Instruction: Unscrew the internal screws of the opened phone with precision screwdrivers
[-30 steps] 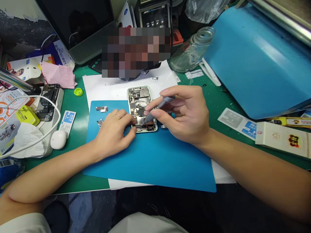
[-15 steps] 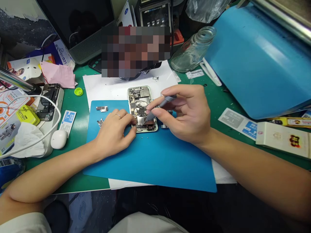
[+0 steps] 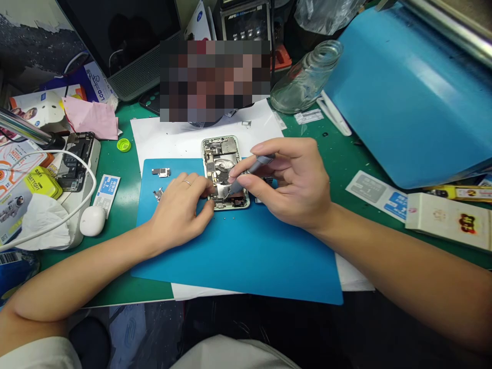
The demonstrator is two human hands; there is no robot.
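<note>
Over the phone, the grey tool slants down leftward, perhaps touching.

A green table carries white paper and a bottle cap.

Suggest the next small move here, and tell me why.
Perhaps turn the grey pen-shaped tool gently: the right hand holds its tip at the lower end of the opened pale-green phone, and the left hand is at the phone's left edge.
</note>
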